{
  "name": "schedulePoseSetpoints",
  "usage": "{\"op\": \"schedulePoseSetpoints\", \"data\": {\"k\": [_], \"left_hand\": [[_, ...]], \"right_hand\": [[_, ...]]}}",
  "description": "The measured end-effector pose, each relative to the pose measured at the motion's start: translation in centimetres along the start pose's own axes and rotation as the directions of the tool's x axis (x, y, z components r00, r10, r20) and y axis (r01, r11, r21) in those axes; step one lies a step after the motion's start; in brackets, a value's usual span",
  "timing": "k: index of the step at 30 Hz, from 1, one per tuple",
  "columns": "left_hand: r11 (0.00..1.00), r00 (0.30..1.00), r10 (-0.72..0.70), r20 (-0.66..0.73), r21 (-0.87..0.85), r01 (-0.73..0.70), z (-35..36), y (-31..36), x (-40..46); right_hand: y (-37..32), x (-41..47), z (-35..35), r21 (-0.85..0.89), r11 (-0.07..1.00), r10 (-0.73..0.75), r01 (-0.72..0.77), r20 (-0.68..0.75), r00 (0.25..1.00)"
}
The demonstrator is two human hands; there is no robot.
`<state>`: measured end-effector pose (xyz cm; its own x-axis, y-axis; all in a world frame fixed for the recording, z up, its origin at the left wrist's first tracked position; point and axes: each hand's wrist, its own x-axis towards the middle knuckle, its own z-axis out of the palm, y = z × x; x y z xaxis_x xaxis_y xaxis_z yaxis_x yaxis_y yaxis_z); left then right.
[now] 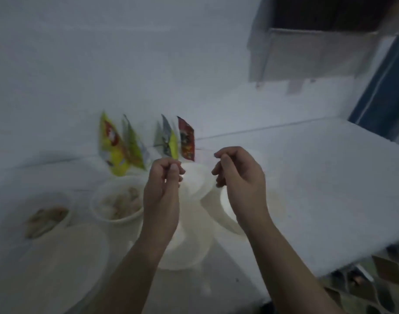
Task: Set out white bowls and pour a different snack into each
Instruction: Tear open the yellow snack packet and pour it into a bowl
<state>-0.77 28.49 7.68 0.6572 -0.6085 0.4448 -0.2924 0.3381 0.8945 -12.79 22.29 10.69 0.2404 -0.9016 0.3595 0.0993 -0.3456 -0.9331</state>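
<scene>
The picture is blurred. My left hand (pixel 163 184) and my right hand (pixel 239 177) are raised side by side over a cluster of empty white bowls (pixel 189 245), fingers curled into pinches. I cannot make out anything between the fingertips. A tilted white bowl (pixel 195 180) shows between the hands, and another white bowl (pixel 228 214) lies under my right wrist. Left of my left hand stands a white bowl with pale snack pieces (pixel 117 200). Further left is a second bowl with brownish snack (pixel 46 216). Several snack packets lean on the wall: yellow (pixel 110 143), green (pixel 134 146), grey-yellow (pixel 168 141), red (pixel 186 139).
A large white plate or lid (pixel 65 264) lies at the near left. The white counter (pixel 318 189) stretches right to an edge above a patterned floor (pixel 375 279). A white wall rises behind, with a grey box (pixel 311 53) fixed high at the right.
</scene>
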Motion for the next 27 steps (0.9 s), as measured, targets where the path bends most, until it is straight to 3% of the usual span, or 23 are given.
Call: {"op": "schedulePoseSetpoints", "data": {"k": [7,10,13,16,19,22,27], "left_hand": [[0.965,0.951,0.100,-0.291,0.260,-0.021,-10.4,-6.9,10.6],[0.954,0.932,0.055,-0.358,0.295,0.057,-13.8,-10.1,15.1],[0.942,0.915,-0.100,-0.392,0.258,0.214,-16.3,-14.1,19.8],[0.913,0.892,-0.310,-0.330,0.160,0.376,-17.7,-18.1,23.8],[0.865,0.875,-0.452,-0.173,0.157,0.477,-18.1,-21.4,26.4],[0.839,0.850,-0.526,-0.033,0.143,0.525,-17.8,-23.7,28.0],[0.835,0.831,-0.542,0.126,-0.034,0.549,-16.4,-23.9,28.3]], "right_hand": [[4.5,7.1,13.2,-0.180,0.979,-0.061,0.096,0.193,0.979],[6.4,10.1,18.9,-0.294,0.931,-0.130,0.217,0.291,0.948],[7.9,12.0,23.9,-0.347,0.891,-0.159,0.292,0.363,0.918],[9.3,13.3,28.1,-0.406,0.853,-0.159,0.329,0.397,0.904],[10.9,14.4,30.7,-0.460,0.804,-0.193,0.377,0.399,0.897],[12.8,14.8,31.9,-0.470,0.803,-0.178,0.367,0.399,0.899],[14.6,14.7,32.3,-0.454,0.820,-0.177,0.348,0.376,0.909]]}}
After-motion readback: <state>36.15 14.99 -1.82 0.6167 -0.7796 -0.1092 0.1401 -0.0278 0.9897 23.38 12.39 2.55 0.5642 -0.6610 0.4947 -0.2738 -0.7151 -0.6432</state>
